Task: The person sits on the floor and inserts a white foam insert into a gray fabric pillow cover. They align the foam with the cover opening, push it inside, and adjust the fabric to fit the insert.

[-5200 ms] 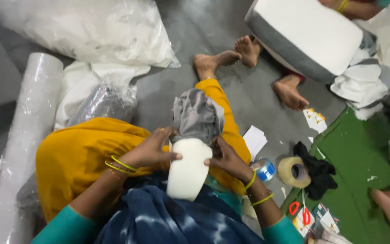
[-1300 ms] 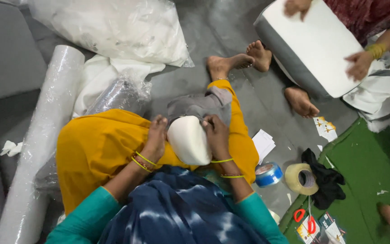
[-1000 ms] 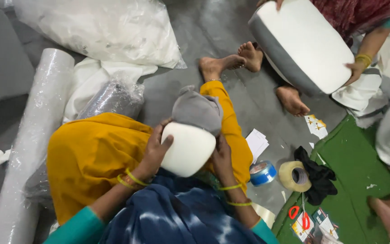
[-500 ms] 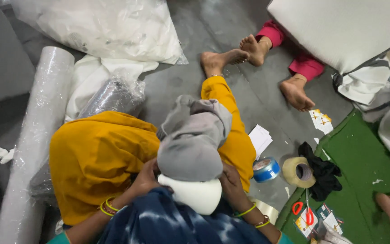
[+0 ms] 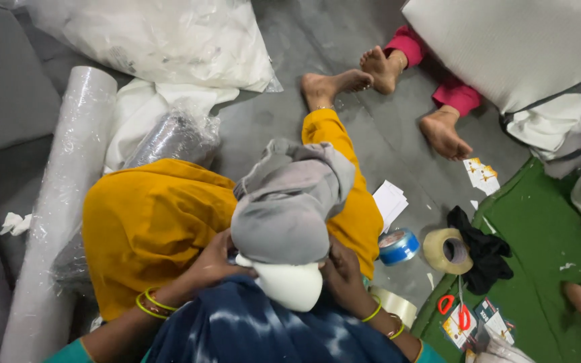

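We see the left hand [image 5: 213, 263] and the right hand [image 5: 343, 274] squeezing a white foam pillow [image 5: 292, 285] on the lap. A grey cover [image 5: 289, 205] sits over most of it. Tape rolls [image 5: 446, 250] lie nearby.

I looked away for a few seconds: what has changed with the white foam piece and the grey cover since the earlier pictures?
The grey cover has been drawn down over most of the white foam piece, which earlier stood bare; only its lower end still shows. The left hand and right hand keep hold at its sides. The plastic roll, blue tape and clear tape lie as before.
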